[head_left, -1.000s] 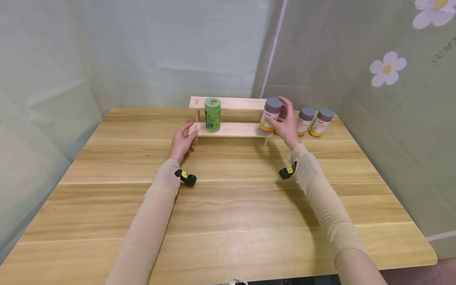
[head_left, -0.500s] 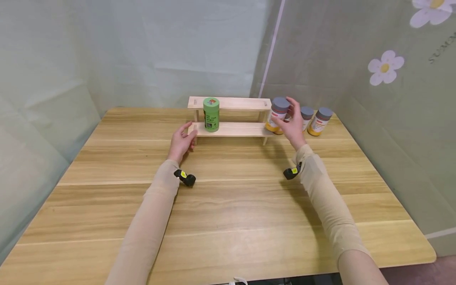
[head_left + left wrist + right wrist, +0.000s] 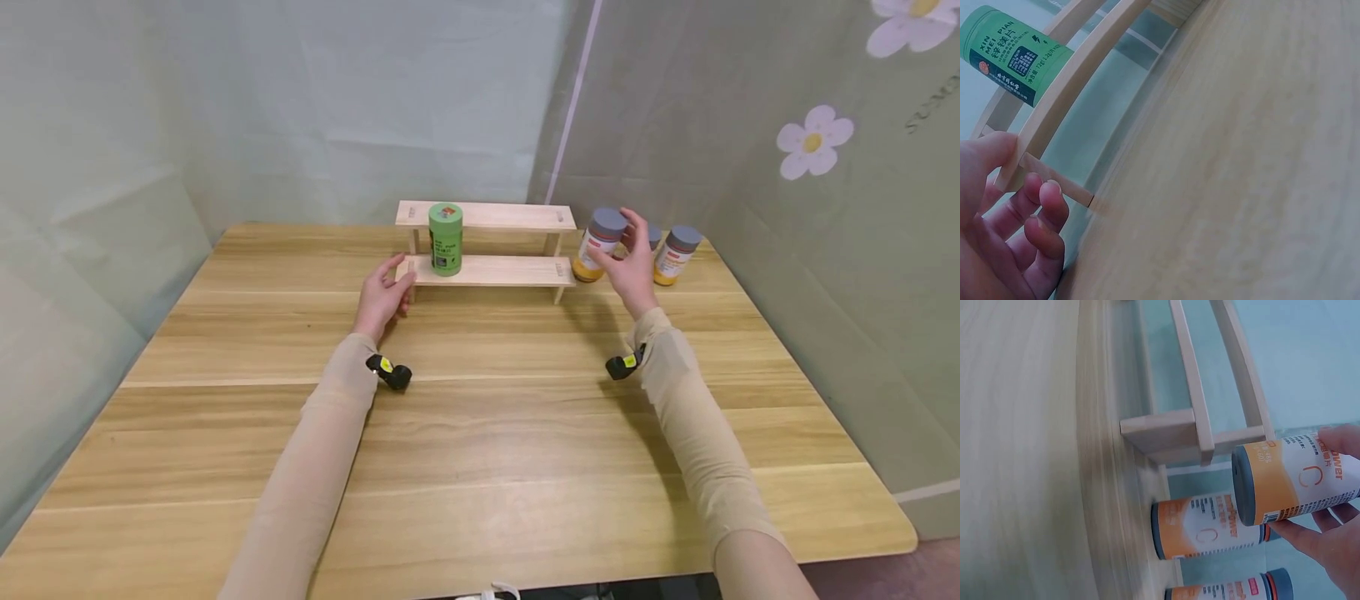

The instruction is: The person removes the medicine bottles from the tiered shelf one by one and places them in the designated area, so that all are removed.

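Observation:
My right hand (image 3: 633, 267) grips a supplement bottle (image 3: 597, 246) with a grey cap, white label and orange-yellow base, just off the right end of a two-tier wooden shelf (image 3: 502, 271). In the right wrist view this bottle (image 3: 1294, 478) is held above the table, its base higher than those of its neighbours. At the shelf's left end, my left hand (image 3: 380, 302) pinches the lower board, thumb on top and fingers (image 3: 1047, 240) curled below. A green canister (image 3: 446, 242) stands upright on that lower board, near the left hand.
More matching bottles stand on the table right of the shelf: one (image 3: 677, 257) in plain sight, another (image 3: 654, 237) partly behind my right hand. The right wrist view shows a bottle (image 3: 1204, 528) close beside the held one. A fabric backdrop (image 3: 360, 108) hangs behind the table.
My right hand has carried the bottle rightward, from over the lower board's right end to beyond it. The left hand and green canister have stayed put.

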Action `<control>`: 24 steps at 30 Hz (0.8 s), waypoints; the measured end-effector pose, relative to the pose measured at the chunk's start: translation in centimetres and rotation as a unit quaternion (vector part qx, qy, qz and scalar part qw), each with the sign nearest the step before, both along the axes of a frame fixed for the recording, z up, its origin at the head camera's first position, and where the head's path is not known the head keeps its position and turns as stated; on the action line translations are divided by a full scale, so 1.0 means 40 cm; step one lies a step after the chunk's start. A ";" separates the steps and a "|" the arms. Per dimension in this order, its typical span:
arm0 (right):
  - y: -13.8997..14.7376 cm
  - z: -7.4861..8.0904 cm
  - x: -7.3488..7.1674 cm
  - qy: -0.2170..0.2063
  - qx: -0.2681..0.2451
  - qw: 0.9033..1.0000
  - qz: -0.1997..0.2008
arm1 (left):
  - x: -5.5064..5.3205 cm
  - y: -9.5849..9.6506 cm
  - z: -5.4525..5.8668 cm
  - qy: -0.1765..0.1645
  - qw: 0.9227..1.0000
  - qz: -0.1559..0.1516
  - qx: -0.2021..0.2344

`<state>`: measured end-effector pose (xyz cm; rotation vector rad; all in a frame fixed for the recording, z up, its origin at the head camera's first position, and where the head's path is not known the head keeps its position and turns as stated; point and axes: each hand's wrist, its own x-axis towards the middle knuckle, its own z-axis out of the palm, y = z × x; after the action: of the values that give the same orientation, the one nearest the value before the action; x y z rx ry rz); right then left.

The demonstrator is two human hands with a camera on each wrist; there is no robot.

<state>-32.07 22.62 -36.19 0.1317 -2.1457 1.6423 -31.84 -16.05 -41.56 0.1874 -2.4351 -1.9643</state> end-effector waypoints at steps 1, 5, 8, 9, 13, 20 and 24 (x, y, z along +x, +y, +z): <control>0.004 -0.001 0.001 -0.002 0.003 1.000 -0.002 | -0.001 0.000 0.000 0.001 1.000 -0.001 0.000; 0.023 -0.007 0.009 -0.010 0.005 1.000 -0.007 | -0.005 -0.001 -0.005 0.005 1.000 -0.001 0.004; 0.037 -0.011 0.014 -0.015 0.004 1.000 -0.007 | -0.008 -0.003 -0.010 0.010 1.000 -0.001 0.006; 0.042 -0.012 0.016 -0.015 0.003 1.000 -0.008 | -0.008 -0.004 -0.011 0.011 1.000 -0.001 0.006; 0.060 -0.017 0.022 -0.019 0.012 1.000 -0.021 | -0.007 -0.005 -0.012 0.011 1.000 0.002 0.005; 0.086 -0.024 0.033 -0.023 0.018 0.998 -0.049 | 0.000 -0.007 -0.008 0.008 1.000 -0.001 0.000; 0.102 -0.028 0.037 -0.019 0.024 0.998 -0.060 | 0.002 -0.008 -0.007 0.012 1.000 -0.001 -0.001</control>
<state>-30.60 26.69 -37.32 -0.0147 -2.1772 1.5386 -31.75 -16.36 -41.83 0.1609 -2.4240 -1.9521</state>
